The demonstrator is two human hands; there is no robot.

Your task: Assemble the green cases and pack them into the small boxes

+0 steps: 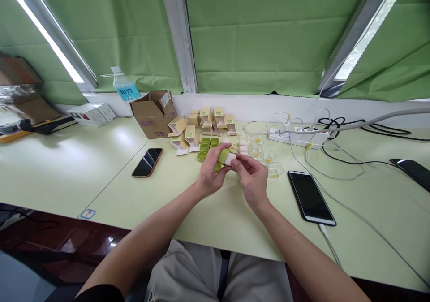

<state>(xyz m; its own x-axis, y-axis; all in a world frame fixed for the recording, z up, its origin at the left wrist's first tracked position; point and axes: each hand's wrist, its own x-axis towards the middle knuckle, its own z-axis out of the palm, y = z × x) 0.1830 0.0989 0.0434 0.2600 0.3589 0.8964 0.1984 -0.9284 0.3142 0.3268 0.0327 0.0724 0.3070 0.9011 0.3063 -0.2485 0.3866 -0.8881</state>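
My left hand point(208, 173) is closed round a small green case point(222, 156), held just above the table. A pale white block point(230, 159) sticks out of the case's right end, and the fingertips of my right hand point(253, 179) pinch it. Behind my left hand stand several more green cases point(204, 147) in close rows, partly covered by the hand. Pale pink pieces point(243, 143) lie just beyond my right fingers. To their right are several clear plastic covers point(268, 157) with yellow marks.
Several small open cartons point(192, 135) stand at the back beside a brown cardboard box point(152, 117) and a water bottle point(125, 84). One phone point(148, 162) lies left, another phone point(311, 196) right, plugged into a cable. A power strip point(298, 136) with tangled cords runs along the wall.
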